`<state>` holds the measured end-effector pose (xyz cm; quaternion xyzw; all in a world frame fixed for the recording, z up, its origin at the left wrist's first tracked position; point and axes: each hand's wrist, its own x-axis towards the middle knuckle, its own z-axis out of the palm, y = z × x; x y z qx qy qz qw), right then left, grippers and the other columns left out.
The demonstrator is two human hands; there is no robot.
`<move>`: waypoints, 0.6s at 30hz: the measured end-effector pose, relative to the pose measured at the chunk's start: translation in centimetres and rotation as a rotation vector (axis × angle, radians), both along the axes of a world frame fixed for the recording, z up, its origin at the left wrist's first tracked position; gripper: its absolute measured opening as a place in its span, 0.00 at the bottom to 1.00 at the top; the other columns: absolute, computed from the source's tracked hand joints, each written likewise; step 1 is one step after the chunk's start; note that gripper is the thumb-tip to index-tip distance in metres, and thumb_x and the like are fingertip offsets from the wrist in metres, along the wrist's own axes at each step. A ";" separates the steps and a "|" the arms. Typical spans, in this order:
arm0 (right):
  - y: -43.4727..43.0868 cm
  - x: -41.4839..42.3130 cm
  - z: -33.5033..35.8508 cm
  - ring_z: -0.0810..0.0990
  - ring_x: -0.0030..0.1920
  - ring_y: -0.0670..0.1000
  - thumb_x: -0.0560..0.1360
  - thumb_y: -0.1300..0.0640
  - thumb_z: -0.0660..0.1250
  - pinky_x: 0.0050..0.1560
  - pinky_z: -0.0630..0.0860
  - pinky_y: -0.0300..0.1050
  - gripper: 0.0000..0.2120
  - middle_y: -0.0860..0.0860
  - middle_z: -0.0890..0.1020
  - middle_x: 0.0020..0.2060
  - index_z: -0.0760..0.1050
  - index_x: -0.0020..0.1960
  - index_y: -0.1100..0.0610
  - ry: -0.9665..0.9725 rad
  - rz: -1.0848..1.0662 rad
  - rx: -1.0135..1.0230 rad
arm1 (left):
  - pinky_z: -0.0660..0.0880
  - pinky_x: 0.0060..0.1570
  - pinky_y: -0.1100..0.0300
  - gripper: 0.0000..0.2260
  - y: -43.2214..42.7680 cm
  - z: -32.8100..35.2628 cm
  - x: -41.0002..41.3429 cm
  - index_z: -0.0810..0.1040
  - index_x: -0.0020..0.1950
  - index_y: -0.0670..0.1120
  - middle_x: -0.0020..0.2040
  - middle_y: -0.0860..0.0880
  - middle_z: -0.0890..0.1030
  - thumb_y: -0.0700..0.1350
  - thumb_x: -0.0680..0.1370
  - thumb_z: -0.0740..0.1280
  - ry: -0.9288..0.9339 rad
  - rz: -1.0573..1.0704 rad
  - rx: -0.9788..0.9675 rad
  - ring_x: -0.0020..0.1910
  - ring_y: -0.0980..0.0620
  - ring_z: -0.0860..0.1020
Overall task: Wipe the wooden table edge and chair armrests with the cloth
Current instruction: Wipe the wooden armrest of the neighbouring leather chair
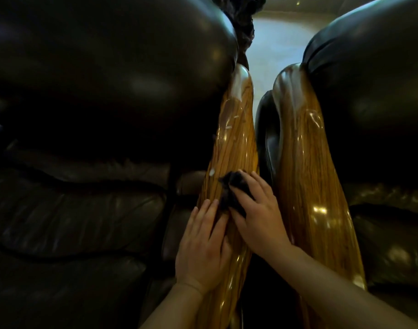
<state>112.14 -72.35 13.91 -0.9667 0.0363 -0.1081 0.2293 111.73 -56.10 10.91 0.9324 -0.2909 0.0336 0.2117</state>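
Right hand [257, 210] low and centre in the frame, fingers spread flat and pressing a small dark cloth [231, 193] onto the left of two glossy wooden armrests [236, 138]. Cloth bunched under the palm and fingertips, mostly covered, a ragged corner poking out toward the upper left of the hand. Left hand [203, 243] just beside and below, open and flat, holding nothing, laid on the same armrest (steadying it, by the look of things), fingertips touching the cloth's lower edge.

Higher up that armrest, toward the frame's centre, pale smears and specks [229, 125] plus a whitish spot [212, 172] just upper left of the cloth: likely unwiped. So, at a guess, only the near stretch of this armrest dealt with, the upper run remaining.

Second armrest [305, 162] right of centre, apart from both hands, with cloudy pale streaks near its top end; probably untouched. No table edge anywhere in view, so no telling whether done or pending.

Dark leather cushions [96, 91] filling the left and right sides; pale floor [279, 48] between them at the top.
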 end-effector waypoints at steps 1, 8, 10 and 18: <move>-0.3 0.7 0.1 0.55 0.78 0.54 0.77 0.47 0.60 0.75 0.56 0.56 0.23 0.49 0.63 0.76 0.69 0.72 0.50 0.003 0.001 0.002 | 0.58 0.75 0.48 0.22 0.0 0.0 0.0 0.65 0.74 0.49 0.77 0.47 0.64 0.48 0.79 0.58 0.004 0.003 0.001 0.78 0.51 0.56; -1.5 5.8 1.3 0.59 0.76 0.55 0.78 0.54 0.66 0.73 0.62 0.59 0.23 0.52 0.65 0.74 0.69 0.72 0.53 0.003 -0.164 0.057 | 0.52 0.76 0.52 0.23 0.2 0.0 0.0 0.64 0.75 0.50 0.76 0.47 0.63 0.49 0.79 0.58 0.023 0.011 -0.021 0.78 0.52 0.55; -0.8 2.3 0.4 0.59 0.76 0.53 0.77 0.56 0.67 0.73 0.63 0.59 0.25 0.51 0.63 0.75 0.67 0.73 0.52 -0.012 -0.141 0.090 | 0.53 0.76 0.51 0.23 0.1 0.0 -0.1 0.64 0.75 0.49 0.76 0.47 0.62 0.49 0.79 0.58 0.024 0.023 -0.021 0.78 0.52 0.55; 0.1 4.0 1.3 0.53 0.78 0.54 0.77 0.47 0.66 0.75 0.57 0.58 0.22 0.48 0.64 0.76 0.72 0.70 0.49 0.023 -0.101 0.013 | 0.58 0.73 0.49 0.25 -0.1 0.0 0.0 0.61 0.76 0.48 0.79 0.48 0.58 0.50 0.79 0.56 0.074 0.112 0.018 0.79 0.52 0.53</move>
